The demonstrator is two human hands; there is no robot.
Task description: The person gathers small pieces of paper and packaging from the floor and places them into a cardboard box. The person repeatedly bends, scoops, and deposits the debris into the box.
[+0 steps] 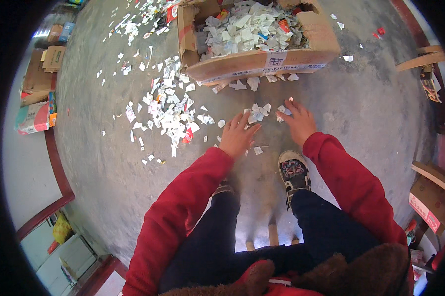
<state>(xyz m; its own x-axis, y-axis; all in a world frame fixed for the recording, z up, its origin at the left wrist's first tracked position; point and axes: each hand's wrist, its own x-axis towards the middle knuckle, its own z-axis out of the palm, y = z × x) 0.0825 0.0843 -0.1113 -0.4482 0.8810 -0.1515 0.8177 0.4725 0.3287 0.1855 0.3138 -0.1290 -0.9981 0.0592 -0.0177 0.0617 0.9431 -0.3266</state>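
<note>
My left hand (238, 136) reaches down over the concrete floor, fingers spread, beside a small group of torn paper scraps (259, 112). On the other side of that group is my right hand (298, 121), its fingers apart and near a few more scraps (281, 108). Whether any fingertip touches paper is hard to tell. Beyond both hands stands an open cardboard box (300, 59), filled with paper scraps and a few coloured pieces (244, 29). Left of my left hand lies a wide spread of white scraps (174, 111) with some red bits.
More scraps (131, 27) lie on the floor at the upper left. Flattened cardboard (39, 79) and a printed package (33, 118) line the left wall. A carton (429, 203) and wooden pieces stand at the right. My shoe (294, 170) is just below my right hand.
</note>
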